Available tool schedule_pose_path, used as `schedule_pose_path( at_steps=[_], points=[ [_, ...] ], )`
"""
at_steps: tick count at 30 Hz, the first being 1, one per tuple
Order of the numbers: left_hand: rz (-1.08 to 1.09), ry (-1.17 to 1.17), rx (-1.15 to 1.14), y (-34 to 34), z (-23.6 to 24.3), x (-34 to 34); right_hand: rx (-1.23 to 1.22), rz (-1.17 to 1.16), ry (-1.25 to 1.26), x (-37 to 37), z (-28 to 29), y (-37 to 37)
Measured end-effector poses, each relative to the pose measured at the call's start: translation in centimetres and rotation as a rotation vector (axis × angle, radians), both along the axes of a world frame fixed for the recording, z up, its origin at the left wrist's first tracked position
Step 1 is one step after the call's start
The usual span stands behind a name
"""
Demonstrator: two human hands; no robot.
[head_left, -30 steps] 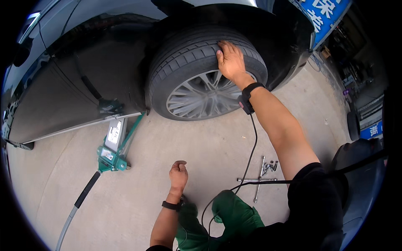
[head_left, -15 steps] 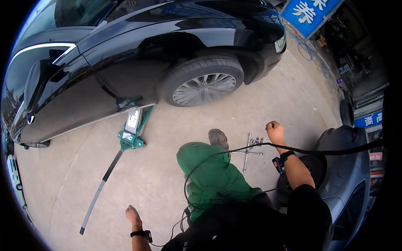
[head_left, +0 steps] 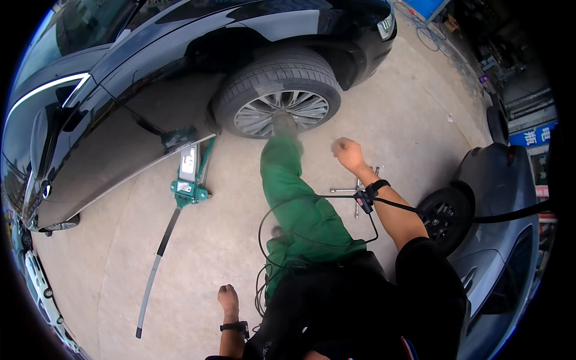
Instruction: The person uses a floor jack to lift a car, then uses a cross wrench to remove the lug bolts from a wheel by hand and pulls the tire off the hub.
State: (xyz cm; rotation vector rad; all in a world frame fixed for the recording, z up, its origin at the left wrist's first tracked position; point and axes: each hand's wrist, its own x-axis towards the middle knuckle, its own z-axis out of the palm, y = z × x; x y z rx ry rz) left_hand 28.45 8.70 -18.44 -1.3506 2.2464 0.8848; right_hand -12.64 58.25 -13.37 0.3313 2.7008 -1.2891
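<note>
My right foot, in a grey shoe (head_left: 284,124), is stretched out against the front wheel (head_left: 252,117) of the black car (head_left: 162,90). The tire seems to sit tilted under the arch. My right hand (head_left: 350,153) hangs in the air right of the wheel, fingers curled and slightly blurred, with nothing seen in it. Below it a four-way lug wrench (head_left: 343,190) lies on the concrete, partly hidden by my forearm. My left hand (head_left: 228,298) is low beside my body, closed and holding nothing visible. To its left stands a green floor jack (head_left: 188,189), its head under the car's sill.
The jack's long handle (head_left: 157,264) slants toward me over the floor. A grey-blue car (head_left: 492,222) stands close on my right. Black cables (head_left: 264,234) loop around my green trousers. A blue sign (head_left: 426,7) and hoses (head_left: 429,39) are at the far right.
My foot has swung forward from the floor onto the wheel. The right hand has moved left and forward, the left hand rightward. The view has shifted.
</note>
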Motion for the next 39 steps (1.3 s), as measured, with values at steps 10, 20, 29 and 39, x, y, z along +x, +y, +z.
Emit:
schedule_pose_path(
  at_steps=[10,20,29,39],
  points=[
    [-0.439,0.411,0.097,6.7,1.7,-25.6,-2.004,-1.218,-0.217,-12.6,-17.6,-12.0],
    [-1.305,0.546,-0.079,24.6,0.6,-65.2,-1.907,-1.055,-0.059,-1.5,-25.3,-14.9],
    [-1.439,0.028,0.071,26.8,-5.0,-63.5,-0.016,0.075,-0.559,7.8,-27.5,-15.9],
    [-1.479,0.146,0.032,25.9,-6.4,-60.7,-1.433,-1.105,-0.121,9.0,-32.3,-19.4]
  ],
)
